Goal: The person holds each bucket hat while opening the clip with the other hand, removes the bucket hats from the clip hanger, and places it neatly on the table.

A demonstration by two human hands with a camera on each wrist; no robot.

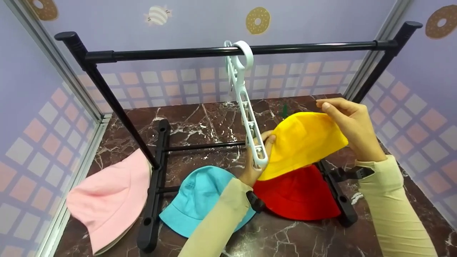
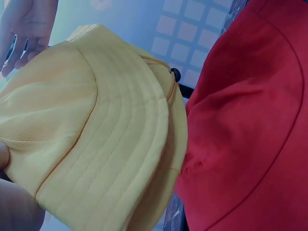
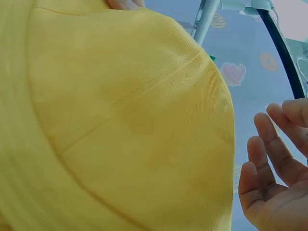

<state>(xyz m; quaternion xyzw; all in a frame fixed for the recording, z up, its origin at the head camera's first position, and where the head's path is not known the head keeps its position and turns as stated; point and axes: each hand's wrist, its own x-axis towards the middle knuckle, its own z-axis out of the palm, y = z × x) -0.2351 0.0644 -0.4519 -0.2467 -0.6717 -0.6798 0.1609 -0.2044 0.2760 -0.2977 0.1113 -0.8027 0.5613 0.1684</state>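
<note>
A yellow bucket hat (image 1: 303, 142) is held up at its left edge by my left hand (image 1: 249, 172), the thumb lying on the cloth. The hanger's lower end hides part of that hand. In the left wrist view the yellow brim (image 2: 120, 130) faces the camera, with a cord and a dark bead under it. My right hand (image 1: 351, 123) hovers by the hat's upper right side. The right wrist view shows its fingers (image 3: 262, 159) loosely bent and apart from the crown (image 3: 144, 106). A white folding hanger (image 1: 251, 125) with clips hangs just left of the hat.
The hanger's hook loops over the top bar (image 1: 314, 47) of a black rack. Beneath lie a red hat (image 1: 296, 198) and a blue hat (image 1: 200, 196), the left forearm passing over the blue one. A pink hat (image 1: 114, 192) lies outside the rack's left foot (image 1: 151, 214).
</note>
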